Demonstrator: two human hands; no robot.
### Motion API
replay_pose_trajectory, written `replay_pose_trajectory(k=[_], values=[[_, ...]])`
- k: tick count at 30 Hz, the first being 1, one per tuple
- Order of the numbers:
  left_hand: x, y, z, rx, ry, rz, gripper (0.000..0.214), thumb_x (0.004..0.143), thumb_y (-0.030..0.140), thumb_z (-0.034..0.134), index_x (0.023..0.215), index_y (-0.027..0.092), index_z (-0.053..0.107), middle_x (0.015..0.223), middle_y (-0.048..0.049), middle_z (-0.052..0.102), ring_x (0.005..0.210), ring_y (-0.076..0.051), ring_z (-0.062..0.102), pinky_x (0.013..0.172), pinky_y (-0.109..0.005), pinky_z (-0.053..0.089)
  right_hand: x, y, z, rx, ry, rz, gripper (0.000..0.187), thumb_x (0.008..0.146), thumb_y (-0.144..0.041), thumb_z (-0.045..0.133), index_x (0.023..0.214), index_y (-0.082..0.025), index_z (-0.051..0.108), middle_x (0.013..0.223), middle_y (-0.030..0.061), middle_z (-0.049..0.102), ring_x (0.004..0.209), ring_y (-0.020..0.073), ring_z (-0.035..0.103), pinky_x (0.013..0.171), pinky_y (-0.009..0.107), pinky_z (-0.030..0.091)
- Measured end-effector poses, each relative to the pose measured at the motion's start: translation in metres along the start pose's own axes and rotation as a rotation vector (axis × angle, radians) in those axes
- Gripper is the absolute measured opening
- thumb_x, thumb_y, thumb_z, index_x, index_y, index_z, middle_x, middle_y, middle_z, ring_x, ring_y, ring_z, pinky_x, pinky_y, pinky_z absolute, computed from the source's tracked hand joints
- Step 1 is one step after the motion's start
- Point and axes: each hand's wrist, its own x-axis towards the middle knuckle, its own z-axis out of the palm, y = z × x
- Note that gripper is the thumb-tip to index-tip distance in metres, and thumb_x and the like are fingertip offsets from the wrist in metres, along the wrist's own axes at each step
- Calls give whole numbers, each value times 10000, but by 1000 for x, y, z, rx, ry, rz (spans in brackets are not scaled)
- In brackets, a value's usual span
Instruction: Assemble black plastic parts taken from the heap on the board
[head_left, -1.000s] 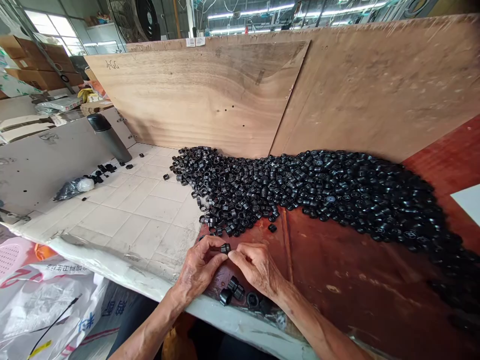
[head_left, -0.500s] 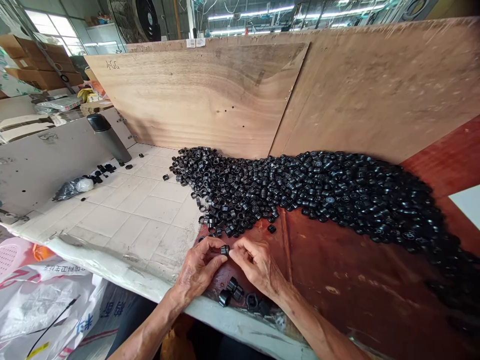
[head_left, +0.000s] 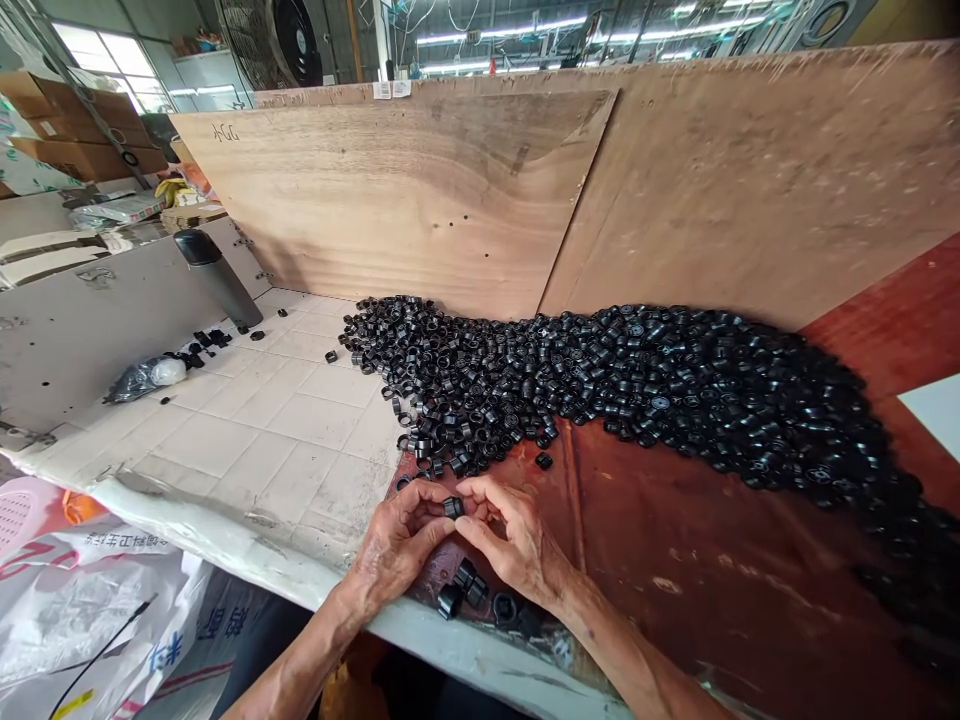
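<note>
A small black plastic wheel (head_left: 452, 507) is pinched between the fingertips of my left hand (head_left: 394, 535) and my right hand (head_left: 510, 530), just above a reddish-brown board (head_left: 675, 530). Beyond my fingers, a broad heap of identical black wheels (head_left: 622, 385) sweeps across the board. One loose wheel (head_left: 544, 460) lies just off its edge. Close to my wrists, several more wheels (head_left: 465, 585) sit near the board's front edge, with my hands directly above and behind them.
Upright plywood sheets (head_left: 390, 190) close off the back of the board. White tiles (head_left: 285, 420) lie to the left, with a dark flask (head_left: 217, 280), a plastic bag (head_left: 139, 380) and scattered black parts. White woven sacks (head_left: 97, 620) lie below the front edge.
My right hand has moved left, its fingers curling closer around the wheel. The wheel sits slightly lower in the view, and the heap looks unchanged.
</note>
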Motion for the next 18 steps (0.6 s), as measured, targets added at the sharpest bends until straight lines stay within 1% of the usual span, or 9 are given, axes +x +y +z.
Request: replay_pose_trajectory(k=[2, 6, 9, 12, 13, 14, 16, 17, 18], values=[[-1, 0, 0, 34, -24, 12, 195, 943, 355, 733, 1036, 194, 673, 979, -48, 770, 901, -199, 756, 837, -315, 624, 0, 2, 2, 26, -16, 23, 102, 894, -278, 633, 934, -200, 684, 776, 11, 676, 704, 162, 627, 655, 253, 494], [-4, -2, -5, 343, -11, 195, 111, 987, 275, 665, 1081, 216, 658, 1029, -45, 742, 923, -184, 727, 839, -302, 598, 1, 9, 9, 235, -41, 291, 129, 822, -309, 673, 880, -199, 641, 653, -33, 635, 543, 140, 614, 546, 238, 473], [-9, 0, -7, 532, -69, 329, 155, 1009, 191, 584, 1150, 228, 638, 1129, -68, 727, 1027, -196, 708, 910, -325, 574, -1, 12, 10, 347, -88, 439, 189, 786, -348, 697, 864, -197, 614, 599, -37, 635, 506, 147, 610, 533, 244, 477], [-13, 5, -5, 615, -153, 332, 115, 986, 205, 589, 1080, 219, 653, 1032, -61, 723, 927, -190, 701, 834, -311, 566, -1, 14, 3, 244, -172, 445, 207, 833, -393, 679, 808, -202, 601, 546, -42, 584, 466, 143, 553, 497, 250, 438], [-14, 5, -4, 645, -117, 307, 53, 967, 251, 627, 985, 212, 658, 949, -49, 706, 844, -185, 684, 768, -301, 556, 0, 16, 0, 141, -134, 388, 210, 852, -395, 673, 801, -203, 605, 552, -41, 563, 471, 143, 534, 498, 255, 428], [-13, 5, -3, 680, -17, 265, 123, 946, 306, 663, 876, 207, 641, 853, -33, 672, 751, -177, 653, 694, -295, 535, 2, 19, -3, 18, -65, 298, 192, 874, -379, 663, 819, -200, 621, 577, -35, 555, 499, 149, 531, 518, 264, 433], [-10, 3, -3, 763, 314, 131, 268, 913, 400, 704, 764, 212, 584, 737, -1, 589, 622, -168, 585, 596, -301, 486, 6, 29, -6, -213, 102, 73, 120, 902, -286, 633, 960, -189, 671, 676, -7, 582, 604, 175, 566, 611, 292, 477], [-8, 0, -4, 805, 479, 60, 266, 899, 416, 717, 790, 209, 589, 747, 2, 579, 608, -173, 582, 587, -310, 481, 8, 34, -7, -297, 150, -21, 179, 900, -226, 620, 1064, -185, 678, 738, 11, 605, 663, 189, 589, 666, 307, 498], [-5, -3, -5, 849, 596, 0, 238, 886, 409, 727, 865, 200, 614, 798, -8, 597, 625, -184, 604, 602, -325, 494, 9, 39, -7, -363, 168, -83, 265, 893, -175, 610, 1150, -184, 669, 788, 25, 621, 706, 201, 606, 707, 320, 513]])
